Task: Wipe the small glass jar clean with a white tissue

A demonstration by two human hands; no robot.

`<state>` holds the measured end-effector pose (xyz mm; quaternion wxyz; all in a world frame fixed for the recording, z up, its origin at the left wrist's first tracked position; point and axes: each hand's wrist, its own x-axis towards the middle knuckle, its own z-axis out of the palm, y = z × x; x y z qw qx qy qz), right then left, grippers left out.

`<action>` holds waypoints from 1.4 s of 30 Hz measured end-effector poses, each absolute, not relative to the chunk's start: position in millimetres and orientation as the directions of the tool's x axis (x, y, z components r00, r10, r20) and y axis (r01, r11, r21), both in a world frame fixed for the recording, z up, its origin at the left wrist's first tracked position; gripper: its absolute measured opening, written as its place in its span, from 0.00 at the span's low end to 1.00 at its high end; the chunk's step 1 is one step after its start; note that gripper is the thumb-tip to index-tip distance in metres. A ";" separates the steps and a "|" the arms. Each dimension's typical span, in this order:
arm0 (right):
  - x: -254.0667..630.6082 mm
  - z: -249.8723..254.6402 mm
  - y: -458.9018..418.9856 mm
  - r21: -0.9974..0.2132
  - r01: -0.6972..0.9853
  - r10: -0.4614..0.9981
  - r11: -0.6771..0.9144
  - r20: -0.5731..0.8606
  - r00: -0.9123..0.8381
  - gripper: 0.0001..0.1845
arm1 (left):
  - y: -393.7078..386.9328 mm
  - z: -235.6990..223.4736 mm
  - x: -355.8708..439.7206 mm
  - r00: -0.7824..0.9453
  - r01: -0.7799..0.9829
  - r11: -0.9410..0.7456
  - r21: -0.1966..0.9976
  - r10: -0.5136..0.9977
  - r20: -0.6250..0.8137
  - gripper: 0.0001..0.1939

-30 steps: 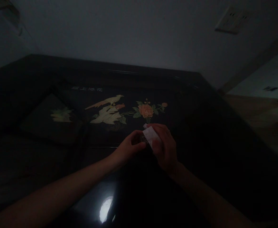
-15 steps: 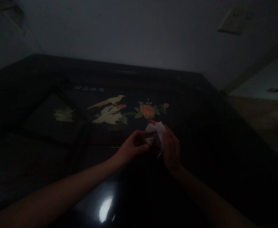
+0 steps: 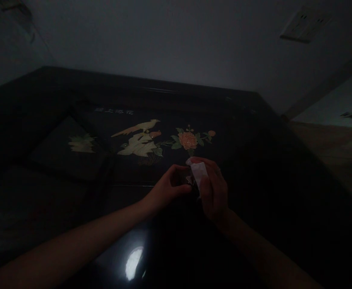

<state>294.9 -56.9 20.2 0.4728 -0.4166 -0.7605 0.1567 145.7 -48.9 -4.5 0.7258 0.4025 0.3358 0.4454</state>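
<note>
My left hand (image 3: 172, 182) is closed, thumb and fingers curled round a small dark object (image 3: 189, 180) with a pale, triangular patch. Dim light and my fingers hide most of that object, so its kind is unclear. My right hand (image 3: 216, 190) grips a folded white tissue (image 3: 199, 173), pressed against the object's right side. Both hands are close together above the dark, glossy tabletop (image 3: 170, 241), just in front of an inlaid flower (image 3: 188, 140).
An inlaid bird (image 3: 138, 127) perches on a pale rock shape (image 3: 140, 145) in the table's decoration. Behind the table rises a grey wall (image 3: 164, 40) with a socket plate (image 3: 304, 26) at upper right. Window light reflects (image 3: 134, 263) near the front.
My right hand has shifted slightly left and curled further over the tissue, which now looks flatter and covers more of the small object. The left hand has stayed nearly still.
</note>
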 end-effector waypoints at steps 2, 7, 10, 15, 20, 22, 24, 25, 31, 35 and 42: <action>295.1 22.7 -57.2 -0.528 0.518 0.718 0.673 0.636 -0.284 0.20 | -48.7 -6.5 145.9 0.382 -0.366 0.242 0.898 0.920 -0.093 0.24; 295.2 24.0 -56.1 -0.620 0.458 0.759 0.637 0.610 -0.229 0.17 | -49.0 -2.4 146.8 0.355 -0.314 0.242 0.918 0.927 -0.122 0.23; 294.5 21.3 -52.7 -0.851 0.293 0.897 0.435 0.439 -0.056 0.16 | -48.9 0.6 146.4 0.370 -0.323 0.295 0.899 0.914 -0.166 0.23; 292.3 9.4 -43.1 -0.991 -0.099 0.996 0.086 0.087 -0.006 0.21 | -48.5 2.1 147.2 0.364 -0.361 0.329 0.873 0.911 -0.193 0.24; 292.3 5.9 -46.2 -0.992 -0.043 0.992 0.122 0.120 0.033 0.22 | -48.6 4.0 147.3 0.361 -0.378 0.316 0.870 0.916 -0.176 0.24; 293.9 9.3 -50.4 -0.950 0.138 0.957 0.279 0.287 0.038 0.20 | -48.6 4.6 146.4 0.384 -0.381 0.321 0.867 0.908 -0.168 0.24; 296.1 13.8 -53.7 -0.827 0.326 0.882 0.457 0.468 -0.048 0.18 | -48.6 4.8 145.6 0.395 -0.380 0.311 0.871 0.906 -0.152 0.24; 297.4 16.2 -54.6 -0.741 0.401 0.833 0.538 0.541 -0.117 0.18 | -48.6 4.6 145.5 0.392 -0.378 0.298 0.876 0.909 -0.140 0.24; 300.6 26.9 -58.4 -0.499 0.507 0.695 0.703 0.636 -0.336 0.19 | -49.3 1.0 147.3 0.364 -0.400 0.229 0.887 0.928 -0.075 0.26; 296.2 24.8 -59.4 -0.769 0.372 0.850 0.520 0.509 -0.136 0.17 | -49.3 0.5 147.4 0.371 -0.421 0.249 0.872 0.925 -0.086 0.27; 287.1 13.2 -39.8 -0.979 0.040 0.979 0.198 0.199 0.039 0.20 | -48.1 2.0 146.9 0.290 -0.409 0.242 0.880 0.949 -0.126 0.25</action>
